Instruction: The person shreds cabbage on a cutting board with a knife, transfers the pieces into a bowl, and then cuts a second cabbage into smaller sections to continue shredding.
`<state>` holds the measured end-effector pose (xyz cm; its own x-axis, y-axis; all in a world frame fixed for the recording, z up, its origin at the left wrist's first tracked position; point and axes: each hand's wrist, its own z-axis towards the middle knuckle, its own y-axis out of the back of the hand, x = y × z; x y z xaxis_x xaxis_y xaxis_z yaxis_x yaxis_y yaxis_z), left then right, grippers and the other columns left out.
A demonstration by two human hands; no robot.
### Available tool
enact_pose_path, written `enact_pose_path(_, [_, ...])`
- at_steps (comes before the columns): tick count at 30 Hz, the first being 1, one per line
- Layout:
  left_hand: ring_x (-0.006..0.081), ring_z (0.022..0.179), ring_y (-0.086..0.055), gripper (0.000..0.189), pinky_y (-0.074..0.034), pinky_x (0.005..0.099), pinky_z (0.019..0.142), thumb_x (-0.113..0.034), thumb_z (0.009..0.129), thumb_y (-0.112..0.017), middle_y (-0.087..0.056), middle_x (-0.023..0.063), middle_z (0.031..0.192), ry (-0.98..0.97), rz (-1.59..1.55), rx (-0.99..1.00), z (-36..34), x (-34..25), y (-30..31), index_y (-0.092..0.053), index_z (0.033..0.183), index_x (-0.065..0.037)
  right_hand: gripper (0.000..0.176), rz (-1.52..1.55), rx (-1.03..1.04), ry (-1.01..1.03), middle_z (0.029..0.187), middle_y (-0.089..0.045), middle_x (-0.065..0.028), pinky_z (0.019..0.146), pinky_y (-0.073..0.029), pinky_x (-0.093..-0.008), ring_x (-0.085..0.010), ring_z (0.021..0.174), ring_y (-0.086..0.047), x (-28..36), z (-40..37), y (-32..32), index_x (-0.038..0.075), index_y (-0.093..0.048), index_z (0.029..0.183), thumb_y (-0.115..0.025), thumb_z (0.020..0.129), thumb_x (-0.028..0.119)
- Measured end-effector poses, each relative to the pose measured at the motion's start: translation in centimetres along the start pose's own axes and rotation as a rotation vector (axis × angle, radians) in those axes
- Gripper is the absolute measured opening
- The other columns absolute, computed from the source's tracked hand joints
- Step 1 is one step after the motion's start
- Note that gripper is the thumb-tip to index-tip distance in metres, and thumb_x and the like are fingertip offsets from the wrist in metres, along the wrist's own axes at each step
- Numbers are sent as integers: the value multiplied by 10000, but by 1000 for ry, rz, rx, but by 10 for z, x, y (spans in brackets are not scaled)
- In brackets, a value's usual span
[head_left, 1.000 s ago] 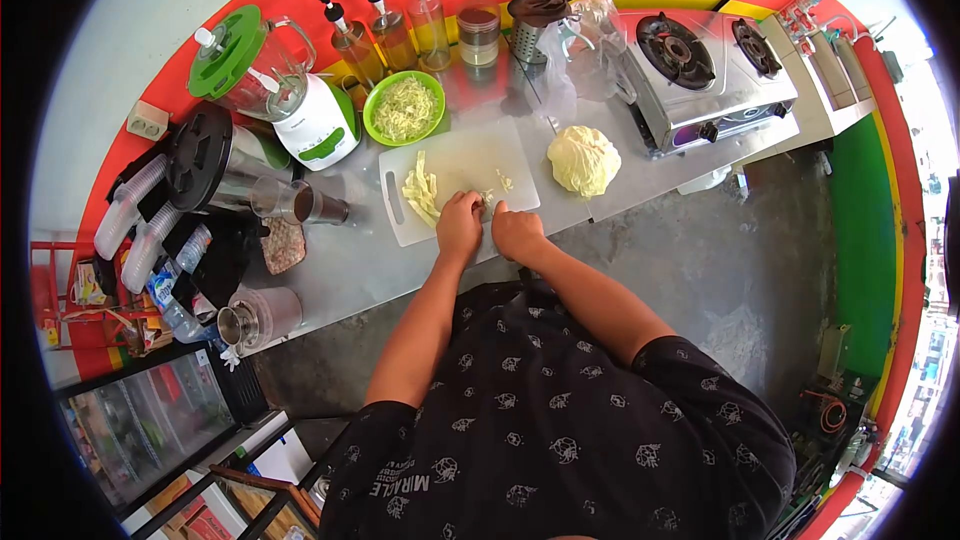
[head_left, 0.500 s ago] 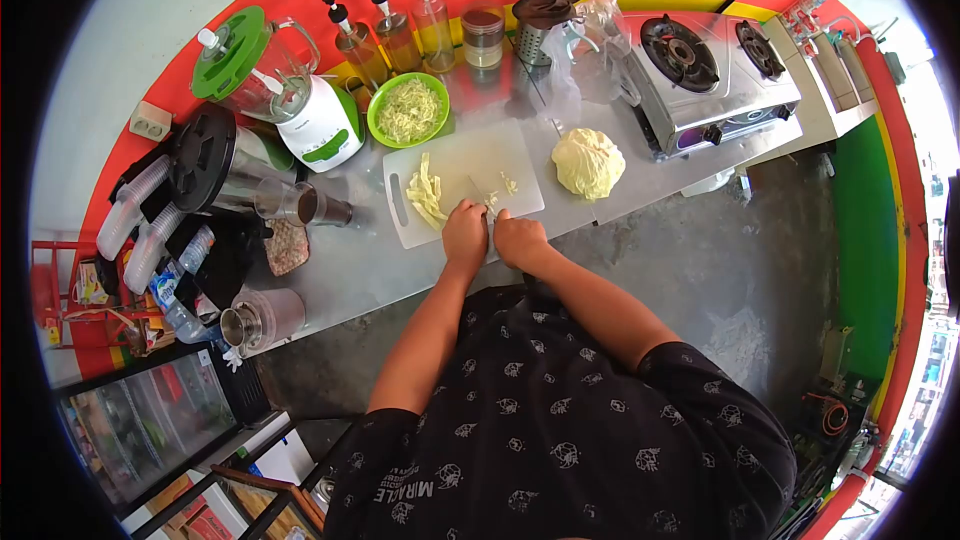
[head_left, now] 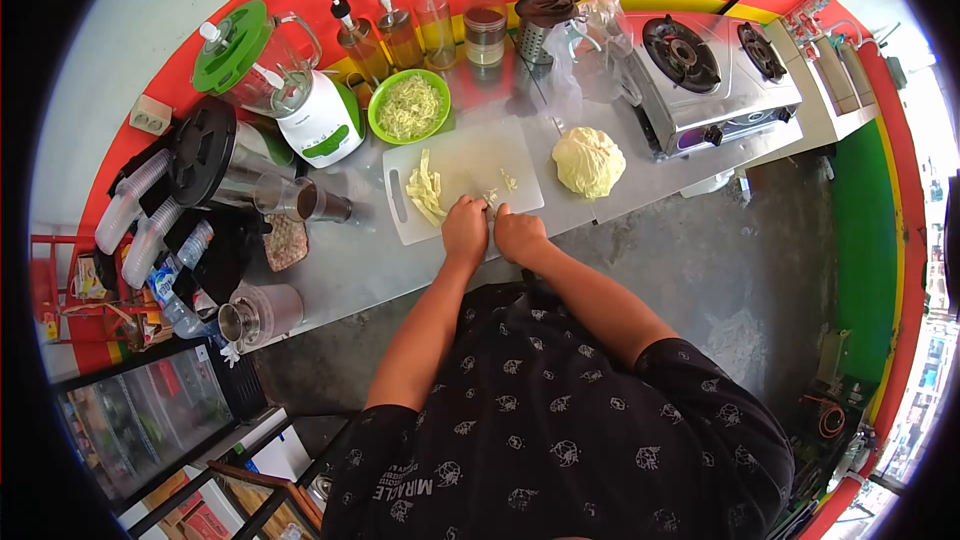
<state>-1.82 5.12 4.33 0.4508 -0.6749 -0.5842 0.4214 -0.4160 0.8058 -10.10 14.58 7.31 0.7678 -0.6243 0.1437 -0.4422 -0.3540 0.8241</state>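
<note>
My left hand (head_left: 466,229) is closed at the near edge of the white cutting board (head_left: 465,155), its fingers curled down; what lies under them is hidden. Right beside it, my right hand (head_left: 521,239) is closed around the handle of a knife (head_left: 490,210), of which only a little shows between the hands. Small cut bits of cabbage (head_left: 509,180) lie just beyond my fingers. Pale cabbage strips (head_left: 426,190) are heaped on the board's left part. To the right of the board sits a cabbage head (head_left: 588,163) on the metal counter.
A green bowl (head_left: 443,124) of shredded cabbage stands behind the board. Further back are a blender (head_left: 322,120), pump bottles (head_left: 435,30) and a plastic bag (head_left: 565,75). A gas stove (head_left: 720,90) occupies the right; a glass jug with dark contents (head_left: 325,205) is left.
Both hands stay at the board's near edge with only slight movement. The knife blade, partly visible beyond the fingers before, now shows less. The cabbage strips and head have not moved.
</note>
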Motion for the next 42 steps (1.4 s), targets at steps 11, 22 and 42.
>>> enact_pose_path(11, [360, 897, -660, 138, -532, 491, 750, -126, 918, -588, -647, 133, 907, -7, -8, 4, 2, 3, -1, -691, 861, -55, 379, 75, -35, 6, 1016, -747, -217, 784, -600, -427, -337, 958, -756, 4, -2, 5, -26, -492, 1153, -698, 866, 111])
enact_pose_path(22, [380, 872, -652, 121, -527, 499, 733, -127, 914, -586, -645, 138, 896, 6, -37, -20, 1, 4, 1, -674, 868, -57, 392, 54, -15, 21, 1003, -746, -223, 795, -598, -436, -352, 961, -752, 7, -1, 4, -33, -496, 1157, -700, 851, 102])
enact_pose_path(42, [382, 887, -645, 146, -519, 496, 749, -125, 922, -574, -642, 151, 894, -11, -23, 20, 3, 6, 5, -677, 853, -47, 436, 11, -21, 41, 990, -759, -182, 761, -604, -404, -324, 910, -767, 7, 7, 3, -28, -517, 1148, -750, 839, 171])
